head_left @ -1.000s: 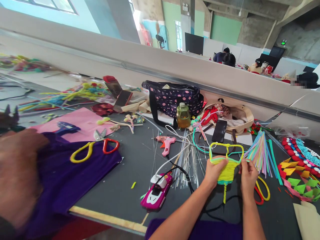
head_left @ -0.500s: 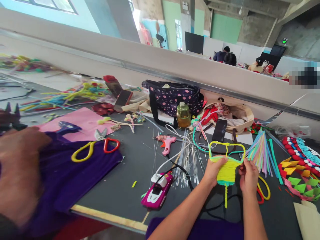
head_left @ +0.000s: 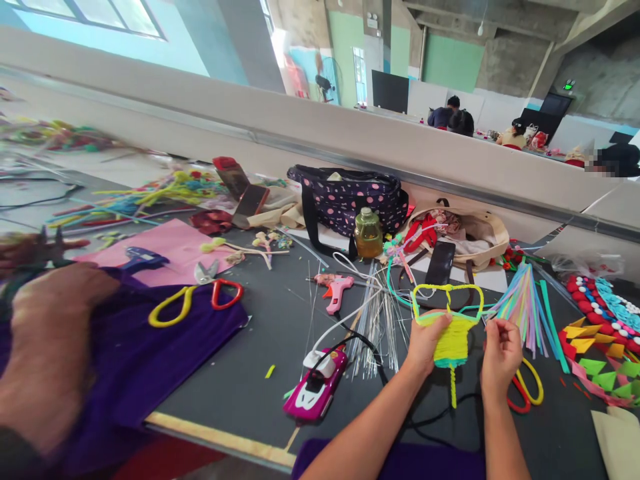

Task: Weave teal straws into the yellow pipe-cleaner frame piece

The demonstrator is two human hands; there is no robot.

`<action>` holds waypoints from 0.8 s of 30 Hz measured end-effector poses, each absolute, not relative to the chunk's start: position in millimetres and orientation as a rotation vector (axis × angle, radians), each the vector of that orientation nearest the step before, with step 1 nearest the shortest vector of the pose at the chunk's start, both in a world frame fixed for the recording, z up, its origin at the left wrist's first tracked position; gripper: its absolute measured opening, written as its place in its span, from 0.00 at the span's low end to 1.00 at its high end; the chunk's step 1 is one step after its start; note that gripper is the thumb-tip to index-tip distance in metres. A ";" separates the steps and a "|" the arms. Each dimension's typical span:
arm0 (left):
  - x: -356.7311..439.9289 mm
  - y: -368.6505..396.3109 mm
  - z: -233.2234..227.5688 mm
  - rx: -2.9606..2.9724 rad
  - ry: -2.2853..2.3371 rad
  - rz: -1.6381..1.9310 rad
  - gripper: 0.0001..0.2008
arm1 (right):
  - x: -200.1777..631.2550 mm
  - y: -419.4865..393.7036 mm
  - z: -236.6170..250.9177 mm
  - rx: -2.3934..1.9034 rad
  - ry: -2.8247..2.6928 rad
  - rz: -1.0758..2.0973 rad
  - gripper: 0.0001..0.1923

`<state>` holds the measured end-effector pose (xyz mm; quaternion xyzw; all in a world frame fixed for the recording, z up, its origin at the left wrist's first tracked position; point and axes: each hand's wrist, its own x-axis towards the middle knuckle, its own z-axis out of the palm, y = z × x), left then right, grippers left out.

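Bright, even daylight fills the frame, coming from the windows [head_left: 115,13] at the upper left and the washed-out glare patch at top centre, so shadows on the dark table [head_left: 260,347] are soft and faint. The centre and right are sharp, while the co-worker's arm [head_left: 45,360] at the lower left and the clutter at the far left are smeared by blur. The wide lens bends and tilts the long wall ledge [head_left: 320,143], and a small pixelated patch sits at the far right.
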<state>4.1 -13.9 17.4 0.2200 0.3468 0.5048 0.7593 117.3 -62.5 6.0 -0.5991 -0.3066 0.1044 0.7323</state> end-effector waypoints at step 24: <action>1.7 -23.1 18.9 0.805 0.789 1.134 0.14 | 122.7 -64.4 1.7 -1.509 -0.784 0.174 0.23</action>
